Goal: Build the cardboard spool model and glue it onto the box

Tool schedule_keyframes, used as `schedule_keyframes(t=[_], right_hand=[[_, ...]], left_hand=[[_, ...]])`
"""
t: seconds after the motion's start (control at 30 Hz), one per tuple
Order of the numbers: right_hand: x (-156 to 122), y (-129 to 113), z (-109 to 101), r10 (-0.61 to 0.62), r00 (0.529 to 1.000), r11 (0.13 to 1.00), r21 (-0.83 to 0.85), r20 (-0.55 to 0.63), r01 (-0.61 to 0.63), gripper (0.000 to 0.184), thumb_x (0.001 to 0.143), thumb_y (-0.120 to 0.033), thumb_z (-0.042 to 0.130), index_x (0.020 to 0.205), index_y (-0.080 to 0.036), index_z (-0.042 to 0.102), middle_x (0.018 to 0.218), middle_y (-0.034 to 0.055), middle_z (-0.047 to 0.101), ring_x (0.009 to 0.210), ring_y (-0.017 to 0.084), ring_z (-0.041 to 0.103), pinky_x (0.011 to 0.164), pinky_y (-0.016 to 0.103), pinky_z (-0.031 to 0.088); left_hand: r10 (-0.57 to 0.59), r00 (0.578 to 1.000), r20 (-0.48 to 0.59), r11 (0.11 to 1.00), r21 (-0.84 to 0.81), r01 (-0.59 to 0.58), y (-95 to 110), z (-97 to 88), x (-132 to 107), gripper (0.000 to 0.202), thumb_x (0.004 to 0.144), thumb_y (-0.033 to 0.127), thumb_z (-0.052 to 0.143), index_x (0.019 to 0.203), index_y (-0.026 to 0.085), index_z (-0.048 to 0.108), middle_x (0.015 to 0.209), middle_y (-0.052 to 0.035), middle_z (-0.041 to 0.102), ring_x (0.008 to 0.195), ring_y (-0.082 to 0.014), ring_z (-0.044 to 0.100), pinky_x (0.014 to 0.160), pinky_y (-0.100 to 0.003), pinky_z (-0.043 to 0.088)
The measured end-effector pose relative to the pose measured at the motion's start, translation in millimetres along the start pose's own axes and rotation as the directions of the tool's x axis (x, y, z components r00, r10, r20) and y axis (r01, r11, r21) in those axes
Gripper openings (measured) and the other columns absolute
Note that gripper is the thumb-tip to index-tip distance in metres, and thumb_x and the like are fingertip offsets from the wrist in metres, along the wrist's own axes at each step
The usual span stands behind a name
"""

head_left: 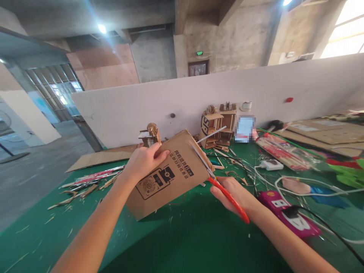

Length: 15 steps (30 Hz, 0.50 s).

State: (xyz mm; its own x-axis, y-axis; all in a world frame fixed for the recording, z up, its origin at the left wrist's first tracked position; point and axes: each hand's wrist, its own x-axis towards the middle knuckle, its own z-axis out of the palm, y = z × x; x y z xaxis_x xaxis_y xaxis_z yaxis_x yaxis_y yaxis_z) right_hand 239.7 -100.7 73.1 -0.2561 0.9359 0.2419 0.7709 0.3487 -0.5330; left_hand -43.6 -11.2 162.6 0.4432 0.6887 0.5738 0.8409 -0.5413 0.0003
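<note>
My left hand (143, 161) grips the top edge of a brown cardboard sheet (170, 178) with black print, holding it tilted above the green table (182, 235). My right hand (234, 195) is closed round the orange handles of a pair of scissors (218, 182). The open blades straddle the sheet's right edge near its upper corner.
Small cardboard models (217, 125) stand at the back by a white partition (199, 102). A pink power strip (287, 212), a white adapter (271, 165), cables and packets lie at the right. Flat cardboard (321, 134) is stacked far right. Scraps and sticks (91, 182) litter the left.
</note>
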Motion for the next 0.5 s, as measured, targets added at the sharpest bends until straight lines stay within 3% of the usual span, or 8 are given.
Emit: schedule_keyframes(t=[0.17, 0.5], right_hand=[[0.4, -0.3, -0.4, 0.005, 1.000, 0.999, 0.037, 0.019, -0.005, 0.045, 0.089, -0.060, 0.032, 0.062, -0.024, 0.034, 0.060, 0.0003, 0.046, 0.051, 0.014, 0.040, 0.052, 0.029, 0.028], [-0.8, -5.3, 2.2, 0.061, 0.996, 0.998, -0.026, -0.063, -0.063, 0.048, 0.091, -0.059, 0.029, 0.059, -0.024, 0.031, 0.056, 0.0004, 0.045, 0.051, 0.015, 0.041, 0.054, 0.029, 0.028]], left_hand=[[0.005, 0.999, -0.038, 0.999, 0.048, -0.003, -0.3, 1.3, 0.3, 0.036, 0.093, 0.051, 0.043, 0.081, 0.020, 0.057, 0.049, 0.0022, 0.045, 0.048, -0.0158, 0.046, 0.052, -0.027, 0.026], [0.014, 0.997, 0.070, 0.999, -0.047, -0.011, 4.1, -3.8, -0.6, 0.034, 0.093, 0.048, 0.044, 0.072, 0.021, 0.045, 0.050, 0.0036, 0.042, 0.047, -0.0121, 0.040, 0.051, -0.026, 0.024]])
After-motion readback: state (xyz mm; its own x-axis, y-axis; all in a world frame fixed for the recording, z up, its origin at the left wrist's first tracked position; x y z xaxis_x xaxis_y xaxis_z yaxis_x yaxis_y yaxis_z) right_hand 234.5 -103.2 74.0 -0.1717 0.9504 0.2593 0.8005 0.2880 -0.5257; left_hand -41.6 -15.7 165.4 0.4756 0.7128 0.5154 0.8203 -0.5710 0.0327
